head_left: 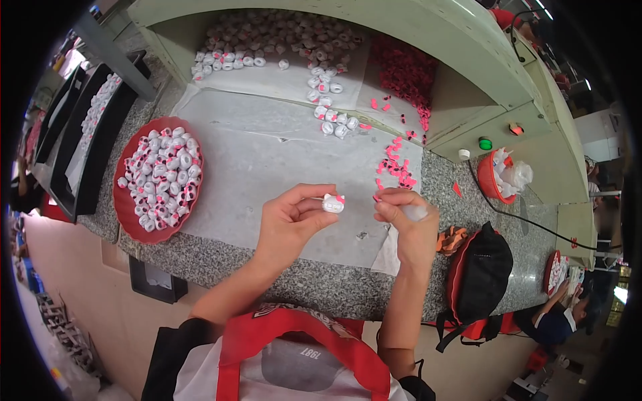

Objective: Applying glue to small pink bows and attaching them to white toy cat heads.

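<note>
Left hand (289,224) grip pinches 1 white figure (332,203); right hand (409,224) pinches 1 pink bow (377,197); 1 red tray (127,200) at 9 o'clock, tabletop (321,284) edge near

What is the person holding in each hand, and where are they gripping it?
The left hand pinches a small white figure by its sides at the fingertips. The right hand pinches a tiny pink piece.

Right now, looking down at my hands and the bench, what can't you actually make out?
Head view only:
- Right hand: a pink piece shows at its fingertips; the curled fingers hide its shape.
- Small white figure in left hand: details too small.
- Red bowl contents: too small and distorted near the rim.
- Black trays: cut by the dark fisheye edge.
</note>
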The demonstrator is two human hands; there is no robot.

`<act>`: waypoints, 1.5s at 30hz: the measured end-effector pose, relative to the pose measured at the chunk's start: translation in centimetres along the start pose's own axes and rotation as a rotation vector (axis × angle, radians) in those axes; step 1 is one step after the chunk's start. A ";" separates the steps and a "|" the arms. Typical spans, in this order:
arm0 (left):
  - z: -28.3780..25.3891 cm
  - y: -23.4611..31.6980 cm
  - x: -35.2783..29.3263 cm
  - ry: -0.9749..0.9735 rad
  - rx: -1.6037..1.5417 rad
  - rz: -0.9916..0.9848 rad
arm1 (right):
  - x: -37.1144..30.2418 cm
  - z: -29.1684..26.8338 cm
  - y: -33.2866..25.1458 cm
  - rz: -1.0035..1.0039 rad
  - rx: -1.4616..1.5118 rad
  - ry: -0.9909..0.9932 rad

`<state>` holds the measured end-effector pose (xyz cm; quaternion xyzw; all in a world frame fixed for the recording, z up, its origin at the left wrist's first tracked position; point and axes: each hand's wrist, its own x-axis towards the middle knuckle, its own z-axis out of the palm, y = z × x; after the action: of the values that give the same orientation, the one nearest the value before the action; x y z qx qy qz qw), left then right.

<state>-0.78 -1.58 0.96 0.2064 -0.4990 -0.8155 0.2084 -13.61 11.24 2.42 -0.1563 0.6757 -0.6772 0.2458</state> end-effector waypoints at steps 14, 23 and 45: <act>1.5 1.7 -0.3 -0.190 -0.060 0.011 | -2.2 2.1 -1.0 -0.031 0.038 -0.087; 2.3 0.8 -0.6 -0.167 0.052 0.245 | -2.5 1.3 -1.7 -0.042 0.009 -0.162; 3.6 -2.4 2.2 0.042 0.241 0.174 | 0.7 0.3 1.7 -0.079 -0.154 -0.047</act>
<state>-4.83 0.85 -0.02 0.2029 -0.6048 -0.7241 0.2623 -13.86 10.69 0.65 -0.2174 0.7131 -0.6285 0.2218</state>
